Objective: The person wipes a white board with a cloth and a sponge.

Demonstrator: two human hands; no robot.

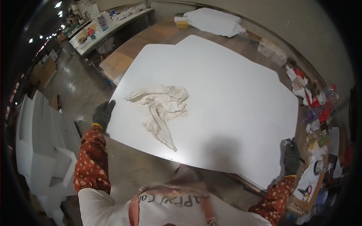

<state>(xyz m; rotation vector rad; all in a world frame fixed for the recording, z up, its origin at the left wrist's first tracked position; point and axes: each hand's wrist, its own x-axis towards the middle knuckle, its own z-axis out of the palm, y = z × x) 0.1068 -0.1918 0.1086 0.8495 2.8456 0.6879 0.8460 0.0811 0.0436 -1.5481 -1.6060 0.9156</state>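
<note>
Dark, yellow-edged gloves (103,114) are meeting red floral sleeves (92,158); striped straps (134,211) are running over a lettered white top (96,206).

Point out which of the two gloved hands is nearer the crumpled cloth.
The left hand, at the white panel's left edge; the right hand, at the opposite edge, is farther from the cloth.

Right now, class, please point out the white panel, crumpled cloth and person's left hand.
White panel (233,98): head view, on its bare top surface.
Crumpled cloth (163,101): head view, on its bunched middle.
Left hand (102,114): head view, on its gloved middle.
</note>
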